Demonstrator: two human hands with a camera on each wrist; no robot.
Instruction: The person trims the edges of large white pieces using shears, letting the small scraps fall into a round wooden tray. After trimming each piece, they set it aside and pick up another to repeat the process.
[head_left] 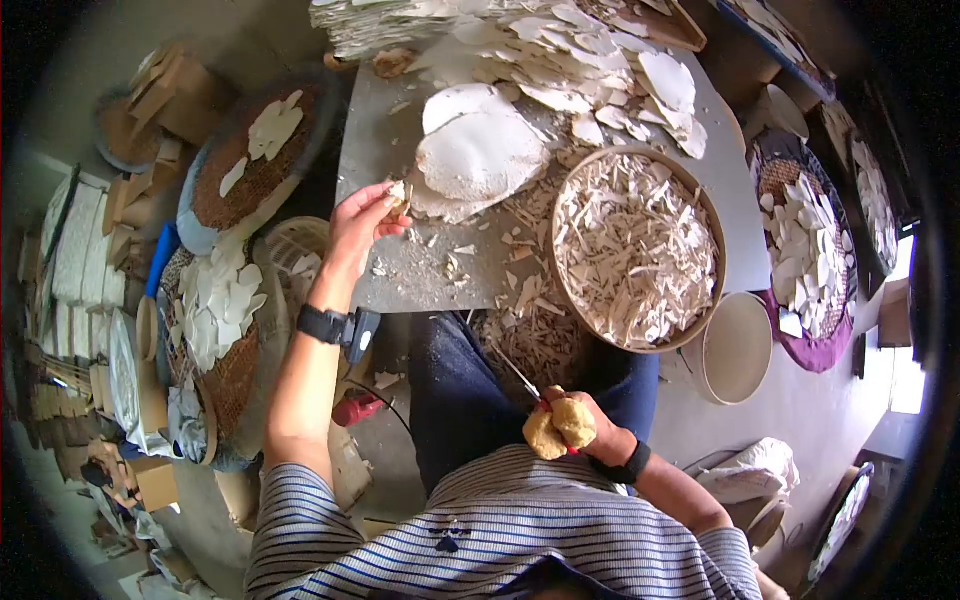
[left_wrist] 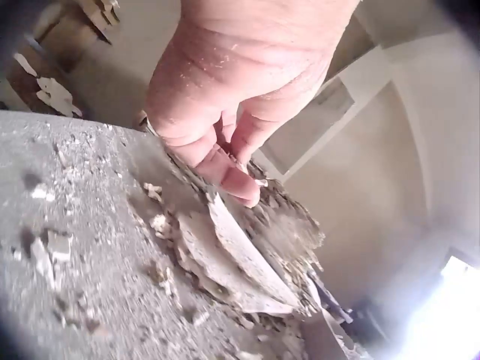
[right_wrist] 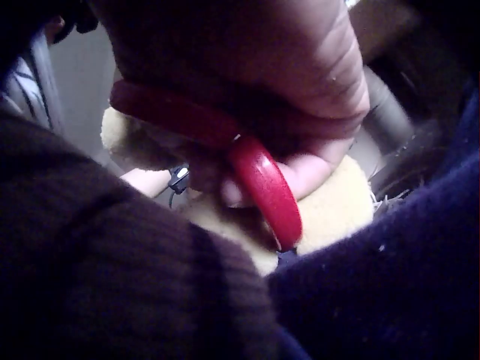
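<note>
Currently a small pale shard (head_left: 397,192) is pinched by the left hand (head_left: 365,222) just beside the shard stack (head_left: 478,155) on the counter (head_left: 440,262); red-handled scissors (right_wrist: 259,176) are gripped by the right hand (head_left: 572,420) over the lap.

Red scissor handles (right_wrist: 255,176), striped shirt (head_left: 500,540)

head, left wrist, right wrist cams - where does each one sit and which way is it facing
Head: worn on the head, facing forward and down at the grey table, a round basket of trimmings, both arms and the striped shirt.
Left wrist: beside the left hand, looking low across the tabletop at its fingers on a pale flat sheet.
Right wrist: under the right hand, close on red scissor handles.
Shared: head and left wrist both show the left hand at the table.
</note>
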